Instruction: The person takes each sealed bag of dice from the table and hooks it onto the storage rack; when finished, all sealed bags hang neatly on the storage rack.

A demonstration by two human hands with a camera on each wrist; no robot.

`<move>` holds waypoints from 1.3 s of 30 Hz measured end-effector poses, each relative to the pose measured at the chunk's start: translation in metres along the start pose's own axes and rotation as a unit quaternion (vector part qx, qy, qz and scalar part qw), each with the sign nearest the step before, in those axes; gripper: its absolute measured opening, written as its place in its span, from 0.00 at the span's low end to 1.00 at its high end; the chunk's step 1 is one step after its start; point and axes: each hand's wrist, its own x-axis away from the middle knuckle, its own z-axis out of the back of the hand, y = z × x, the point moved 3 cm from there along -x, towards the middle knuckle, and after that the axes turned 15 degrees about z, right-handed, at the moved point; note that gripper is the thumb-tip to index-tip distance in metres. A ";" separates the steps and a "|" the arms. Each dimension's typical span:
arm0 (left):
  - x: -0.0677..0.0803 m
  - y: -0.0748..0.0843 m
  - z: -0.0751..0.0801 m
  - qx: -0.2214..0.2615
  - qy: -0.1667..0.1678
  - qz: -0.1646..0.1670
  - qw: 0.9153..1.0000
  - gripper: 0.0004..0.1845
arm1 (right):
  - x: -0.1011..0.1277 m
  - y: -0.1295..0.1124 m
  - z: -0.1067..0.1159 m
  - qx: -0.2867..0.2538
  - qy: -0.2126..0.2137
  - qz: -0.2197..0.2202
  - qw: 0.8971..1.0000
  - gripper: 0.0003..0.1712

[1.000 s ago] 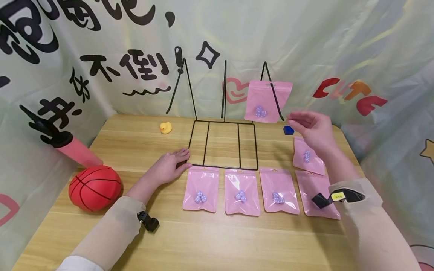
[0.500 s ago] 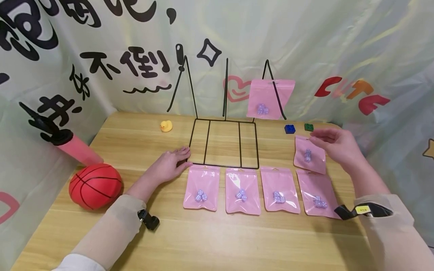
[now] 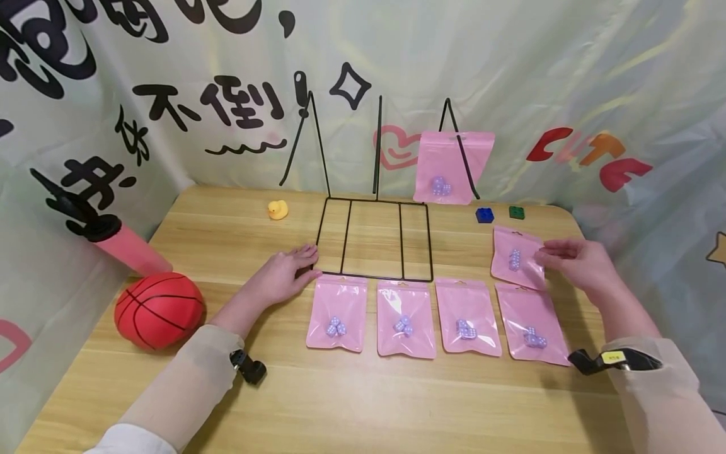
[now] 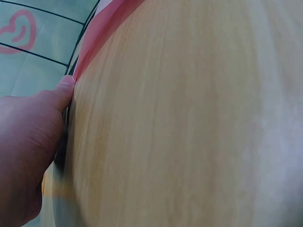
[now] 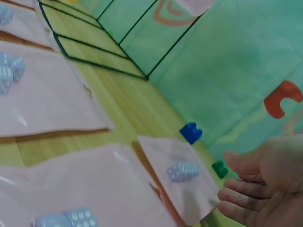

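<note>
Currently the right hand (image 3: 578, 265) reaches the right edge of a pink pouch (image 3: 515, 257) lying flat on the wooden table (image 3: 363, 403), just behind the row of four like pouches (image 3: 404, 318) along the near edge of the black wire rack (image 3: 374, 239). Fingers (image 5: 239, 189) look loosely extended beside the pouch; the wrist view shows them at its edge but not closed on it, so grasp not confirmed. Left hand (image 3: 280, 277) lies flat, fingers straight, pressing the rack's front left corner. One pouch (image 3: 450, 167) already hangs on the rack's right upright. Blue block (image 3: 484, 215) and green block (image 3: 516, 212) sit behind the reached pouch.

Judged step: picking up the next pouch for hanging. Next move needs a pinch near its top hole, lift, then alignment with a free upright
</note>
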 end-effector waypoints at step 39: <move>0.000 0.000 0.000 0.003 0.001 0.003 1.000 0.28 | -0.009 0.023 -0.015 -0.062 -0.009 -0.021 0.998 0.29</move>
